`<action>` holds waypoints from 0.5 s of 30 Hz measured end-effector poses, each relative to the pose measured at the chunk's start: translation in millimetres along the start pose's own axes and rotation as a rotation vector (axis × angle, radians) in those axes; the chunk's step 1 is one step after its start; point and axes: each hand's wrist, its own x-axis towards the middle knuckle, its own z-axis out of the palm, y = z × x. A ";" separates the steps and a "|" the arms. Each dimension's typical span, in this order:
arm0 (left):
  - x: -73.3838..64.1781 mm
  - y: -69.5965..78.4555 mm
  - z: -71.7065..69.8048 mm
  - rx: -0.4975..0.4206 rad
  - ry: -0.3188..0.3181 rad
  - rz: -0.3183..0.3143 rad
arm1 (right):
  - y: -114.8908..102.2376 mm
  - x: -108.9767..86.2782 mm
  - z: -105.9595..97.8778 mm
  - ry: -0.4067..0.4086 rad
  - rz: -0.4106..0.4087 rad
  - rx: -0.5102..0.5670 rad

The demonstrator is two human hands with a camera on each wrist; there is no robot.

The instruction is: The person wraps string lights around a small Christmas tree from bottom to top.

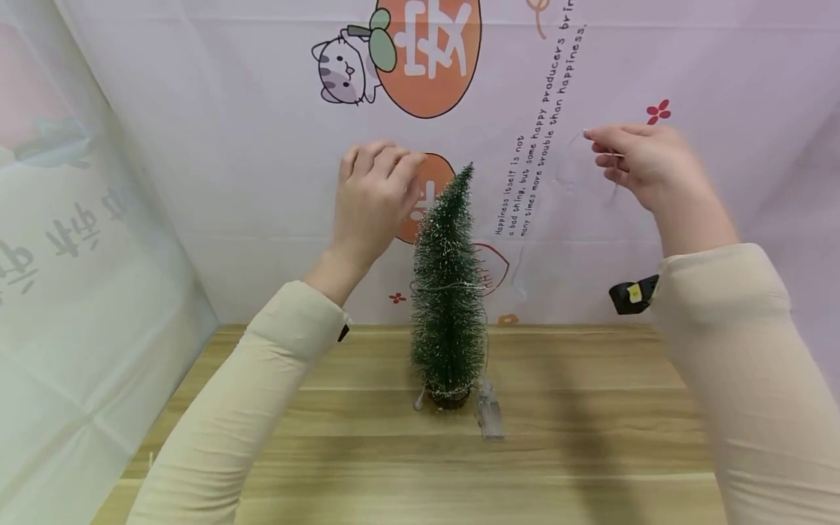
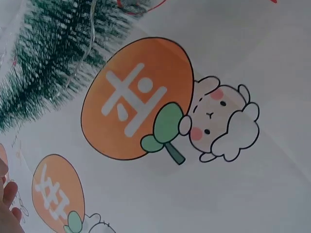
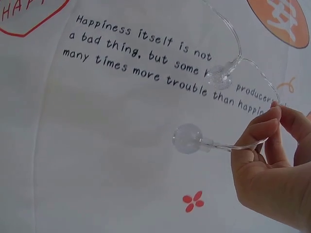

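A small green artificial Christmas tree (image 1: 448,292) with frosted tips stands upright on the wooden table, its top leaning right. A thin clear wire of a string light (image 1: 453,285) crosses its middle. Up on the right, my right hand (image 1: 646,164) pinches that string light's wire between thumb and fingers. In the right wrist view, two clear round bulbs (image 3: 187,139) hang on the wire beside the right hand (image 3: 272,165). Left of the treetop, my left hand (image 1: 378,191) is raised with loosely bent fingers and nothing visible in it; only fingertips (image 2: 9,194) show in the left wrist view.
A clear battery box (image 1: 489,414) lies on the table (image 1: 367,467) at the right of the tree's base. One bulb (image 1: 418,402) rests left of the base. Behind the tree hangs a white printed cloth (image 1: 262,146), with another cloth wall (image 1: 59,292) at the left.
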 end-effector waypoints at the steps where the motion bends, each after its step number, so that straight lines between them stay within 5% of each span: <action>1: 2.9 -0.8 -0.6 -0.002 -0.021 -0.013 | -0.5 0.2 4.6 0.000 -0.009 -0.018; 10: 29.2 -5.6 -8.7 -0.116 -0.234 -0.246 | -4.6 0.0 43.7 -0.022 -0.072 -0.056; 15: 36.5 -9.1 -9.0 -0.155 -0.283 -0.339 | -4.1 -0.6 61.7 -0.025 -0.087 -0.076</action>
